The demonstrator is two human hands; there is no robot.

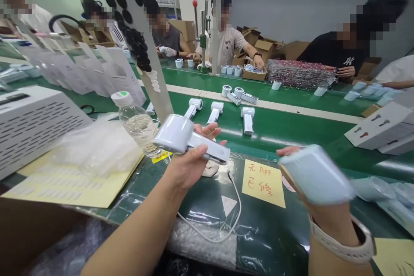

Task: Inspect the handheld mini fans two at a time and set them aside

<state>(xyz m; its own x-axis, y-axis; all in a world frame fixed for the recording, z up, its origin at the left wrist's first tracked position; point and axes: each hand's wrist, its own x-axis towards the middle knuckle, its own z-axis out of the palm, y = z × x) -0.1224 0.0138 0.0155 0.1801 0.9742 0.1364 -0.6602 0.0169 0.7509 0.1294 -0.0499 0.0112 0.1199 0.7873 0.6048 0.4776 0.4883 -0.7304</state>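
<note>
My left hand (190,166) grips the handle of a pale-blue handheld device (174,133) shaped like a small hair dryer. The thumb lies over the handle and the other fingertips show behind it. On the right, my right hand (289,151) has a second pale-blue rounded device (320,177), blurred by motion and hiding most of the fingers. Between the hands, a yellow note (263,183) with red handwriting lies on the green bench. A white cable (239,207) curves across the bench below my left hand.
Several similar devices (248,120) stand or lie on the green conveyor (291,133). A water bottle (137,125) leans by a metal post (155,51) at left, near a vented white box (39,125). More devices (384,194) lie at right. Other people work across the line.
</note>
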